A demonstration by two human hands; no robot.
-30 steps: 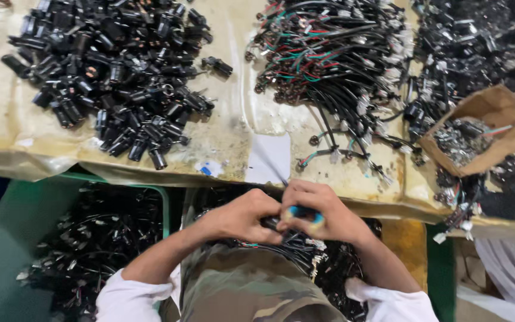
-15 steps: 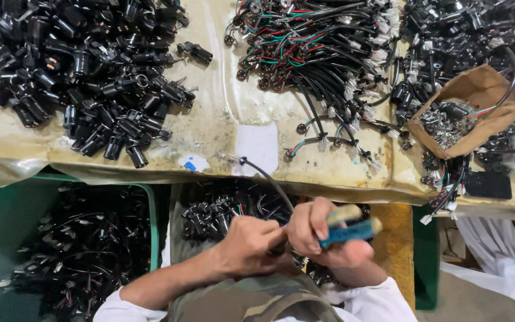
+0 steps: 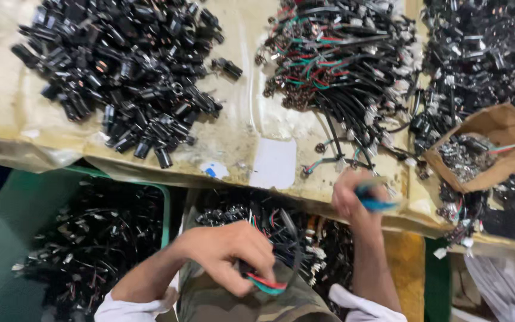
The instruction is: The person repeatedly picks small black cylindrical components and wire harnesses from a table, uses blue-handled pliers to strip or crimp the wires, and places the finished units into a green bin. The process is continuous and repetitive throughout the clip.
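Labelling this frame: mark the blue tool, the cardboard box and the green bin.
blue tool (image 3: 372, 201), head view, on the blurred handle in the right hand.
cardboard box (image 3: 499, 126), head view, on its bare inner wall.
green bin (image 3: 28, 194), head view, on its bare left wall.

Person at the surface (image 3: 227, 143): own body, worn items only.

Two bare forearms, both on the near side of the surface edge. Left hand (image 3: 230, 253) and right hand (image 3: 353, 197) bare: no gloves, rings or watch visible. White sleeves pushed up, cuffs bunched at the elbows: left sleeve (image 3: 129, 307) and right sleeve (image 3: 359, 307), both well below the surface edge. Between the sleeves, below the surface, a camouflage garment (image 3: 251, 307) in olive, tan and brown patches; whether shirt or trousers cannot be told.
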